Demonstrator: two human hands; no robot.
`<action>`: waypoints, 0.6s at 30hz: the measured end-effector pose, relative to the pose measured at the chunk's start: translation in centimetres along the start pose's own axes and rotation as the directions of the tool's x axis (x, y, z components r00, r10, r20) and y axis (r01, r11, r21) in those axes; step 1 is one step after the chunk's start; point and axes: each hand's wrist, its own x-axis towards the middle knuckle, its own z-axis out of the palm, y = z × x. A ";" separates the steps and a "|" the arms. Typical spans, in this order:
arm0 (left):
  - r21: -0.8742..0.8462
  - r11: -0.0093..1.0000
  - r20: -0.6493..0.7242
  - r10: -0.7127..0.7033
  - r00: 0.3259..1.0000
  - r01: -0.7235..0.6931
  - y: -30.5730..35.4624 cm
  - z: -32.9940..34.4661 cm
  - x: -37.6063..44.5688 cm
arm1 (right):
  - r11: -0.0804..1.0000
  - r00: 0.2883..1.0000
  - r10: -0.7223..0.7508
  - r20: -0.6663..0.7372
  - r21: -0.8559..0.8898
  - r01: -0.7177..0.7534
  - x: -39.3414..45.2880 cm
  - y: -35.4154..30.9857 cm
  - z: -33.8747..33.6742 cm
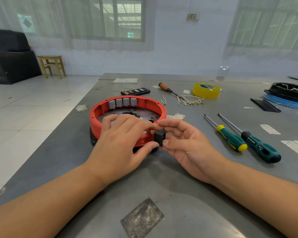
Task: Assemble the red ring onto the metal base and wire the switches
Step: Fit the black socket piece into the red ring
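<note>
The red ring [127, 107] sits on the metal base [144, 116] near the middle of the grey table [187, 177], the perforated plate of the base showing inside the ring and a dark rim showing beneath its near edge. Four grey switches [122, 102] stand side by side against the inner face of the ring's far wall. At the ring's near right edge, a small black switch [160, 136] is pinched between the thumb and fingers of the right hand [184, 146], whose fingers curl round it from above and below. The left hand [120, 143] lies over the near side of the ring with its fingers bent, its thumb tip touching the lower left corner of the black switch and its fingertips meeting those of the right hand just above it. Both forearms stretch back across the table toward the viewer. Beyond the ring lie a black bit case [135, 91], a wooden-handled screwdriver [167, 88], a scatter of short wires with terminals [190, 100] and a roll of yellow tape [206, 90]. To the right of the hands two green-handled screwdrivers [244, 140] lie side by side, tips pointing away. At the far right edge rests a black round housing [289, 92] on a blue ring [282, 103], with a flat black strip [265, 105] just beside it. Patches of torn tape residue [142, 219] mark the table surface.
</note>
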 end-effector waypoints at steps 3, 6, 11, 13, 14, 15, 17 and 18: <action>-0.003 0.999 -0.045 0.033 0.998 -0.033 -0.2 0.2 0.0 | 1.000 1.000 -0.016 0.004 -0.023 0.016 -0.2 0.1 0.2; -0.036 0.998 -0.071 0.053 0.996 -0.056 -0.4 0.3 0.0 | 0.997 1.000 -0.024 -0.007 -0.069 0.024 -0.2 0.1 0.4; -0.070 0.996 -0.107 0.053 0.993 -0.061 -0.6 0.3 0.0 | 0.989 0.999 -0.039 -0.001 -0.145 0.038 -0.3 0.0 0.7; -0.086 0.995 -0.113 0.035 0.993 -0.045 -0.7 0.3 0.0 | 0.983 0.999 -0.041 0.034 -0.178 0.047 -0.3 0.0 0.7; -0.093 0.995 -0.115 0.030 0.993 -0.041 -0.7 0.3 0.0 | 0.981 0.997 -0.047 0.054 -0.187 0.057 -0.3 0.0 0.7; -0.098 0.994 -0.118 0.029 0.993 -0.041 -0.8 0.3 0.0 | 0.977 0.996 -0.059 0.071 -0.201 0.073 -0.4 0.1 0.7; -0.108 0.993 -0.125 0.026 0.992 -0.040 -0.9 0.2 0.0 | 0.950 0.990 -0.109 0.086 -0.284 0.129 -0.4 0.1 0.6; -0.114 0.993 -0.126 0.021 0.992 -0.036 -1.0 0.2 0.0 | 0.926 0.986 -0.140 0.091 -0.342 0.162 -0.4 0.2 0.6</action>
